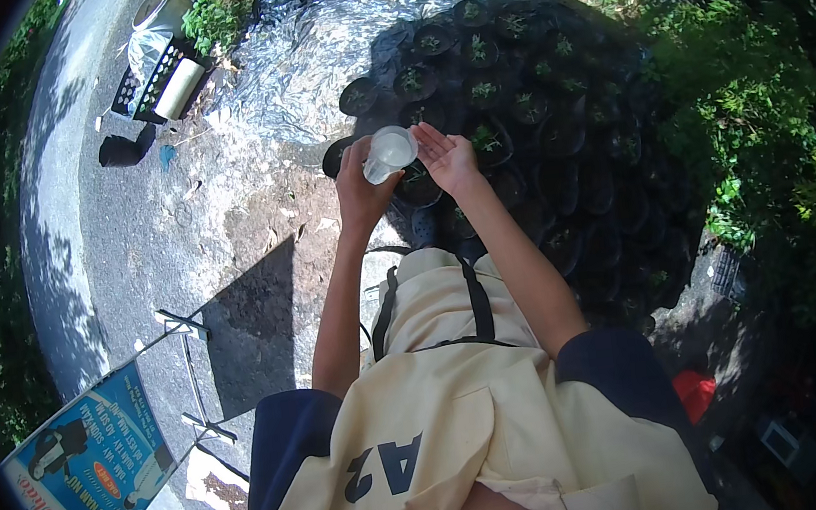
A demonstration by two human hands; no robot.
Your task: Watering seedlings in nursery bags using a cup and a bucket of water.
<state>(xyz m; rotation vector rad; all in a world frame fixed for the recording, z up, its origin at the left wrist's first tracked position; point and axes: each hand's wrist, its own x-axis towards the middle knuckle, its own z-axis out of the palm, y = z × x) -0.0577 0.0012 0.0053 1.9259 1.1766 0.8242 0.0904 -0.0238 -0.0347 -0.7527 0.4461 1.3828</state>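
Note:
A clear cup with pale contents is gripped in my left hand, its rim tilted towards the right. Whether the contents are liquid or solid I cannot make out. Beside the cup's rim my right hand is held palm up, fingers stretched out, with nothing seen in it. Under both hands stand several black grow bags with green seedlings. One black pot is partly hidden behind my left hand.
Black plastic sheeting covers the ground ahead. Up left on the asphalt are a white bucket, a black crate and a pale roll. A framed printed sign stands lower left. Shrubs border the right.

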